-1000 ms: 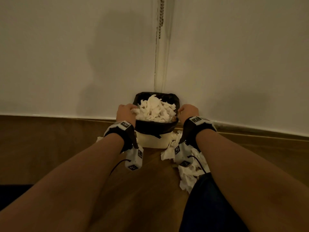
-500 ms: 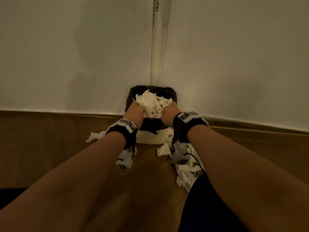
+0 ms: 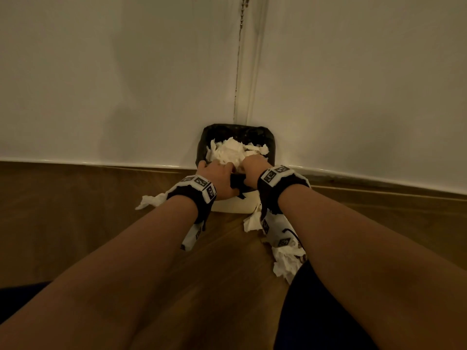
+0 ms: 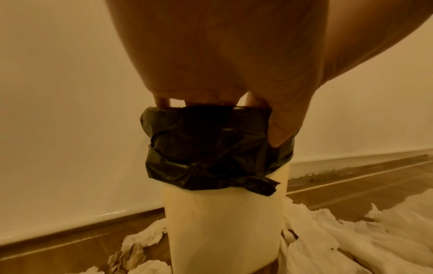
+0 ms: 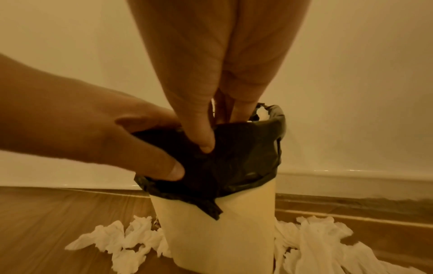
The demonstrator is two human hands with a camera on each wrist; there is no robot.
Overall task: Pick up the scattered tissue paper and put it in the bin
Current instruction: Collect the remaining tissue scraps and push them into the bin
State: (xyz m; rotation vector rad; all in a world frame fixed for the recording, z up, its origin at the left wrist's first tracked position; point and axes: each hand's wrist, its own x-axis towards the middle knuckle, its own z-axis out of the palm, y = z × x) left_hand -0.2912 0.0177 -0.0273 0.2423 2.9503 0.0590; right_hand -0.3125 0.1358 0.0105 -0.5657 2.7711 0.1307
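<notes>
I see the bin (image 3: 231, 205), a pale tub with a black liner (image 4: 211, 148) folded over its rim, standing on the wooden floor (image 3: 75, 223) in the corner where two white walls (image 3: 113, 72) meet. It is heaped with crumpled tissue paper (image 3: 232, 151).

My left hand (image 3: 218, 179) sits at the near-left rim: its grip is clamped on the liner, thumb pressed down the outside of the black plastic and fingers hooked over the edge into the bin. My right hand (image 3: 254, 169) is at the near-right rim, with its thumb on the outside of the liner and its fingers reaching down inside, so that grip closes on the liner as well. The two thumbs lie close together on the front of the bin.

More tissue lies loose on the floor (image 5: 121, 239) around the foot of the bin, on both sides, touching the tub's base.
</notes>
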